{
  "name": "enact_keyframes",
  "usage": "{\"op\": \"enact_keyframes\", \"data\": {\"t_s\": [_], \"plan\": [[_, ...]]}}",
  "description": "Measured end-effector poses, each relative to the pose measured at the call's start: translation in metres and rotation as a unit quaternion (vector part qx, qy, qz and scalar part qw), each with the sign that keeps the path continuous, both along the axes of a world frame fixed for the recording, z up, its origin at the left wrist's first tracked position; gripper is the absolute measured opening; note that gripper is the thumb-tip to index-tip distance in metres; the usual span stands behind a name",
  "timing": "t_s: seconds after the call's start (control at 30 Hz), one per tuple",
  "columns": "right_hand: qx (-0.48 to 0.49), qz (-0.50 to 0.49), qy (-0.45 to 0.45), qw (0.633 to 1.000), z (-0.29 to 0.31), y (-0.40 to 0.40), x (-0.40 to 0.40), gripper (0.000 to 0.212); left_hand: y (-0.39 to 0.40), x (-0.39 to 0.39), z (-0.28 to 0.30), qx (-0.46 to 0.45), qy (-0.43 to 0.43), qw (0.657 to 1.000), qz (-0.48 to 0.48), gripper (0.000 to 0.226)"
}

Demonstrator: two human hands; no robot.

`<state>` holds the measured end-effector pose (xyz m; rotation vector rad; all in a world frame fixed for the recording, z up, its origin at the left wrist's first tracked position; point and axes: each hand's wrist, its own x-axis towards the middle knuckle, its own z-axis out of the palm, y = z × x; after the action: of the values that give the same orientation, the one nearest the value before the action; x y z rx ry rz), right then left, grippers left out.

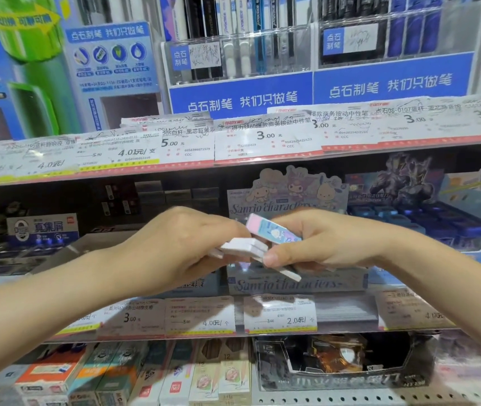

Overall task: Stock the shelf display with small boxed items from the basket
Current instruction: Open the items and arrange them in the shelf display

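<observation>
**Step in hand: separating one box from the held stack for placement**

Both hands are raised in front of the middle shelf (233, 332), directly before the Sanrio display carton (292, 284). The left hand (171, 244) has its fingers curled round a small stack of white boxes (242, 247), gripping them from the side. The right hand (321, 244) pinches a single pink-and-blue box (271, 230) between thumb and fingers, tilted, touching the top of the stack; another white box edge (287, 273) projects below the right thumb. The basket is not in view.

Judgement: the operator is at the sorting stage, lifting one box clear of the stack. No box in hand has yet reached the carton.

Next move requires:
- Freeing the pink-and-blue box fully from the stack.
- Orienting it to match the carton's rows, which are hidden behind the hands.
- Lowering it into an open slot while the left hand holds the remaining boxes level.
</observation>
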<state>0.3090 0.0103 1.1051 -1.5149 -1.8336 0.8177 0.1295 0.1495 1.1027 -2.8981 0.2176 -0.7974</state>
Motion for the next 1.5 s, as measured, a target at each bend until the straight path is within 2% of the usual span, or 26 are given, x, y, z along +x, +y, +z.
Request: {"op": "enact_keyframes", "data": {"t_s": [0.1,0.13,0.2,0.27,0.37,0.47,0.67,0.8,0.97,1.17,1.23,1.37,1.5], "plan": [[0.007,-0.101,-0.028,0.995,0.001,-0.001,0.002,0.043,-0.003,0.002,-0.003,-0.041,-0.054,0.998,-0.01,0.035],[0.016,-0.131,-0.019,0.991,0.0,-0.001,0.002,0.047,-0.002,0.002,-0.003,-0.048,-0.064,0.997,-0.009,0.035],[0.066,-0.144,0.056,0.986,-0.003,0.004,0.0,0.028,-0.003,0.0,-0.002,-0.043,-0.066,0.997,-0.011,0.03],[0.112,-0.169,0.072,0.976,-0.006,0.011,0.001,0.006,-0.001,-0.002,-0.003,-0.004,-0.037,0.999,0.0,0.031],[0.177,-0.209,-0.008,0.962,-0.012,0.02,0.004,0.018,0.002,-0.003,-0.005,0.077,-0.001,0.996,0.043,0.037],[0.232,-0.222,-0.084,0.943,-0.017,0.025,0.0,0.03,0.005,-0.003,-0.007,0.101,0.02,0.992,0.068,0.04],[0.267,-0.219,-0.213,0.914,-0.026,0.03,0.0,0.022,0.01,-0.004,-0.01,0.043,0.065,0.993,0.086,0.055],[0.267,-0.203,-0.262,0.905,-0.028,0.028,-0.001,0.023,0.012,-0.004,-0.008,-0.017,0.088,0.992,0.084,0.047],[0.259,-0.202,-0.256,0.909,-0.032,0.028,-0.001,0.022,0.017,-0.002,-0.009,-0.067,0.082,0.99,0.097,0.03],[0.267,-0.201,-0.257,0.907,-0.032,0.029,-0.002,0.022,0.018,0.0,-0.009,-0.046,0.079,0.991,0.097,0.012],[0.268,-0.199,-0.258,0.907,-0.031,0.028,-0.002,0.023,0.018,0.0,-0.008,-0.038,0.084,0.991,0.095,0.016],[0.266,-0.188,-0.278,0.904,-0.031,0.027,-0.002,0.019,0.017,0.001,-0.005,-0.039,0.089,0.992,0.085,0.044],[0.282,-0.177,-0.286,0.899,-0.036,0.026,-0.002,0.018,0.018,0.001,-0.006,-0.033,0.09,0.992,0.077,0.04]]}}
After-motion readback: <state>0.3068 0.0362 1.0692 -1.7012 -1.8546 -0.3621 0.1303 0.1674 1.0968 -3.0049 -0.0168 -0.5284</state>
